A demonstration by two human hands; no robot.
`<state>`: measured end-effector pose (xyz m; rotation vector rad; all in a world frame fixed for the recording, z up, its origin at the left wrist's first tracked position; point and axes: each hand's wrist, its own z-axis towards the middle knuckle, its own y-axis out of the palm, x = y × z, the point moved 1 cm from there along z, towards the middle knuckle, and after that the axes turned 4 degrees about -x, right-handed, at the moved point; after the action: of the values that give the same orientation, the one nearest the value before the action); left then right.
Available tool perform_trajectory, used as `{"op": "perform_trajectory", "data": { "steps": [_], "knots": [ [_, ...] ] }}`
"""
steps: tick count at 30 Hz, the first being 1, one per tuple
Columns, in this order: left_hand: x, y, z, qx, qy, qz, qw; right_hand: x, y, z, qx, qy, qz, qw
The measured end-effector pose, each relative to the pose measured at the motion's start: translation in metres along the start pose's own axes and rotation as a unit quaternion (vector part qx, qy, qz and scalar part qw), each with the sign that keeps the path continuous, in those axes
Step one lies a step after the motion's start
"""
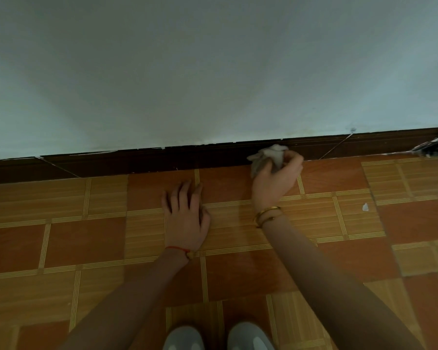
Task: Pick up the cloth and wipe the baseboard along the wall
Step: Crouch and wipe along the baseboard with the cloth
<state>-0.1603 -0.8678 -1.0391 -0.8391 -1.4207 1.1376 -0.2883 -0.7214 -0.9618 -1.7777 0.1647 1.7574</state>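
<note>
Going left to right: the left hand (186, 213) is flat on the tiled floor (86, 238), fingers spread a bit, holding nothing — looks like it's just propping the person up while they crouch. There's a thin red string (177, 248) round that wrist.

The right hand (278, 178) has the cloth (269, 156) bunched up in its fingers, closed around it, and the wad is pressed against the dark brown baseboard (137, 160) right where it meets the floor. Gold bangles (267, 214) on that wrist.

Handling-wise, I'd guess the cloth is about as easy as it gets — light, soft, floppy, nothing to break. Being limp it won't hold a shape, so scrunching it into a ball like this makes sense: grab the middle, let a loose bit stick out front to do the wiping. A flap does poke out to the left and up top. It could slip out of the fingers if it drags on the trim, so a firm squeeze seems smart.

Looks-wise it's a pale grey-white rag, crumpled, a bit dingy in this dim light. I can't make out any pattern or hem.

Further right there's a small white scrap (365, 207) on the floor, and something dark and striped (435, 146) at the far edge against the wall (213, 72) — can't tell what it is.
</note>
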Motion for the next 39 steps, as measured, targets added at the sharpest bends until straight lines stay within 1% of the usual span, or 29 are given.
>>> {"op": "perform_trajectory", "data": {
  "steps": [2,4,6,8,11,12,14,16,18,21,24,26,29,31,34,37,39],
  "knots": [
    [0.001,0.0,0.001,-0.004,-0.001,0.006,1.0,-0.001,-0.006,0.009,0.017,-0.003,0.001,1.0],
    [0.001,0.0,0.001,-0.006,-0.002,0.008,1.0,-0.006,-0.005,0.003,-0.002,-0.024,0.003,1.0],
    [0.001,0.001,0.002,-0.004,-0.002,0.008,1.0,-0.013,0.001,-0.015,-0.048,-0.046,0.014,0.998],
    [0.0,0.002,0.002,-0.001,0.002,0.014,1.0,-0.02,0.01,-0.038,-0.113,-0.065,0.027,0.991],
    [-0.004,0.007,0.002,-0.009,0.009,0.047,0.999,-0.03,0.028,-0.072,-0.219,-0.109,0.042,0.969],
    [-0.005,0.009,0.002,-0.013,0.01,0.057,0.998,-0.033,0.034,-0.08,-0.244,-0.116,0.049,0.962],
    [-0.008,0.012,0.001,-0.015,0.011,0.058,0.998,-0.037,0.04,-0.085,-0.257,-0.109,0.062,0.958],
    [-0.008,0.011,0.001,-0.004,0.015,0.048,0.999,-0.035,0.039,-0.08,-0.244,-0.1,0.062,0.962],
    [-0.006,0.008,0.001,0.011,0.015,0.031,0.999,-0.03,0.029,-0.068,-0.207,-0.093,0.049,0.973],
    [-0.004,0.004,0.001,0.017,0.011,0.011,1.0,-0.021,0.01,-0.037,-0.114,-0.055,0.025,0.992],
    [-0.003,0.004,0.0,0.015,0.011,0.007,1.0,-0.01,-0.006,-0.006,-0.033,-0.03,0.025,0.999],
    [-0.002,0.003,0.0,0.014,0.01,0.009,1.0,-0.006,-0.008,0.001,-0.022,-0.036,0.018,0.999],
    [-0.001,0.003,0.0,0.019,0.009,0.009,1.0,-0.01,-0.002,-0.01,-0.04,-0.051,0.015,0.998],
    [0.0,0.003,0.001,0.026,0.011,0.01,1.0,-0.012,0.003,-0.022,-0.075,-0.076,0.006,0.994],
    [0.0,0.004,0.0,0.029,0.011,0.013,0.999,-0.009,0.009,-0.038,-0.17,-0.125,-0.029,0.977],
    [-0.002,0.005,0.0,0.026,0.01,0.015,1.0,0.002,0.012,-0.042,-0.28,-0.203,-0.088,0.934],
    [-0.002,0.005,0.0,0.023,0.009,0.014,1.0,0.016,0.01,-0.037,-0.334,-0.24,-0.147,0.9]
  ]
}}
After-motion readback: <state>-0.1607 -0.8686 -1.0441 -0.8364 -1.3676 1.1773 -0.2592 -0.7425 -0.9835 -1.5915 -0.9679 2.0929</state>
